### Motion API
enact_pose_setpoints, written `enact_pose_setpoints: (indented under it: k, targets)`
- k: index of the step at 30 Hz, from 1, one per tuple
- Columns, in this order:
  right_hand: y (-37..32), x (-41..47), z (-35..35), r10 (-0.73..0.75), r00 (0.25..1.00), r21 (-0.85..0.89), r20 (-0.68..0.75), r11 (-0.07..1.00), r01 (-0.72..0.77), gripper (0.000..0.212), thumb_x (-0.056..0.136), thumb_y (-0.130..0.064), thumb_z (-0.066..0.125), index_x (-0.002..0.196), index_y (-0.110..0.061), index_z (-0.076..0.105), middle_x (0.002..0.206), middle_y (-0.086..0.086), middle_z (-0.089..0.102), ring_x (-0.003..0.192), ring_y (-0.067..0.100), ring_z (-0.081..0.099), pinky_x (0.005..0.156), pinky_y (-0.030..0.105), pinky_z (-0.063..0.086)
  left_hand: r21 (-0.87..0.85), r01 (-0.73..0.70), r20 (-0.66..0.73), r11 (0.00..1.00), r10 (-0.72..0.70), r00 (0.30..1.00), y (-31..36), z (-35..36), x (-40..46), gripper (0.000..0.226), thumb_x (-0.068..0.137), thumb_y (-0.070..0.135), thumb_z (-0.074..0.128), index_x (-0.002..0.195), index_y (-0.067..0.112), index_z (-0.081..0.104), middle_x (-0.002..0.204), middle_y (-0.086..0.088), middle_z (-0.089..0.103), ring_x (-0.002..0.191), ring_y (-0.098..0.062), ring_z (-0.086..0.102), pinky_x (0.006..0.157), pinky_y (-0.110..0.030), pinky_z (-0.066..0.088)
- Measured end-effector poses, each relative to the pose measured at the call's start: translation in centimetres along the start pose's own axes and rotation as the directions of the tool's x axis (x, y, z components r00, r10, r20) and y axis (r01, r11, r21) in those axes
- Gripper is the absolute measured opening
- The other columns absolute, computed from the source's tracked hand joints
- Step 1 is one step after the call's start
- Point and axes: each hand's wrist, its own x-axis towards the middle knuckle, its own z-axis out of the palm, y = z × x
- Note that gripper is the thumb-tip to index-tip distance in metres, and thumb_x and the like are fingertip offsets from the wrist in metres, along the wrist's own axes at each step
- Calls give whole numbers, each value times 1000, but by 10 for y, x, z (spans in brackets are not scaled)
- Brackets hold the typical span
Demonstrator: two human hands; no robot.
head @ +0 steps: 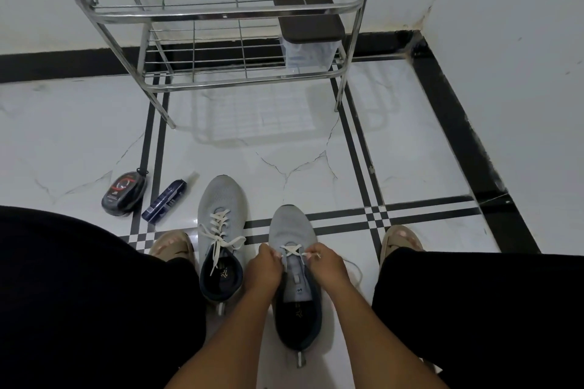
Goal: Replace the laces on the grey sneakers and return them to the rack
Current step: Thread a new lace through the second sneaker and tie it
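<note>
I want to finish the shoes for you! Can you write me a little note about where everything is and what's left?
Left hand: pinching one end of the white lace at the right sneaker.
Right hand: pinching the other end.
Left sneaker: on the floor beside it, white lace threaded all the way up, ends loose.
Done: left sneaker laced; right sneaker has its first cross only.
Left: lace the remaining eyelets, tie both, then set the pair on the metal rack ahead.
</note>
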Motion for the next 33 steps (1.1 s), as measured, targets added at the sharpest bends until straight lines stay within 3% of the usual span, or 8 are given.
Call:
enact_pose_setpoints:
  k: [7, 10, 14, 20, 23, 25, 29, 33]
  targets:
    - [-1, 2, 3, 89, 992, -35, -92, 995, -93, 17, 93, -27, 50, 76, -26, 50, 95, 2, 63, 84, 23, 60, 72, 31, 50, -94, 66, 13, 993, -65, 998, 2, -1, -1, 15, 92, 20, 49, 78, 21, 44, 95, -10, 65, 91, -30, 63, 81, -38, 52]
    - [0, 0, 2, 111, 989, -6, -100, 994, -112, 6, 92, -29, 50, 95, -24, 51, 99, 5, 63, 88, 26, 61, 75, 35, 51, -107, 50, -15, 993, -52, 999, 4, 0, -4, 6, 91, 25, 49, 89, 20, 46, 98, -11, 67, 90, -31, 64, 82, -40, 54]
    - [-23, 3, -15, 192, 946, 298, -262, 948, -110, 41, 96, -26, 41, 132, -7, 40, 125, 15, 57, 108, 34, 57, 85, 37, 47, -22, 26, -142, 999, -29, 989, 13, -3, -24, 43, 85, 48, 58, 106, 14, 43, 103, -10, 65, 97, -33, 63, 74, -35, 46]
    - [-69, 9, -52, -43, 935, 224, -353, 966, 129, 48, 96, -6, 32, 142, -12, 41, 128, 9, 60, 116, 29, 57, 92, 37, 48, 43, 121, -131, 992, -115, 985, 19, 10, -52, 36, 84, 48, 56, 106, 19, 56, 112, -3, 61, 101, -25, 61, 81, -34, 50]
    - [-66, 5, -38, -54, 966, 314, -254, 940, 135, 24, 95, -5, 36, 112, -18, 49, 103, 4, 68, 87, 23, 68, 81, 38, 54, -44, 165, -103, 985, -168, 980, 17, 9, -52, 17, 92, 31, 55, 100, 21, 65, 109, -4, 66, 100, -25, 62, 75, -27, 43]
    - [-55, 3, -25, -45, 983, 182, -177, 980, 78, 13, 91, -12, 47, 85, -22, 52, 97, 4, 68, 87, 23, 67, 82, 42, 55, -126, 160, -80, 979, -171, 982, 10, 9, -44, 17, 93, 28, 55, 99, 23, 70, 107, -5, 68, 99, -26, 63, 73, -24, 39]
    - [-30, -8, 2, -76, 997, -176, -35, 982, 68, 26, 86, -19, 58, 62, -27, 59, 93, 2, 69, 90, 22, 63, 77, 30, 52, -303, 157, -6, 940, -167, 986, -5, 7, -30, 17, 92, 24, 59, 98, 17, 74, 102, -8, 72, 95, -27, 65, 82, -30, 50]
    - [-28, -16, 13, -80, 996, -286, -50, 956, 63, 34, 86, -19, 56, 54, -29, 55, 93, 0, 68, 87, 21, 62, 74, 28, 50, -359, 166, 5, 918, -176, 984, -9, 9, -25, 15, 91, 18, 60, 96, 15, 74, 98, -9, 72, 93, -28, 65, 80, -30, 48]
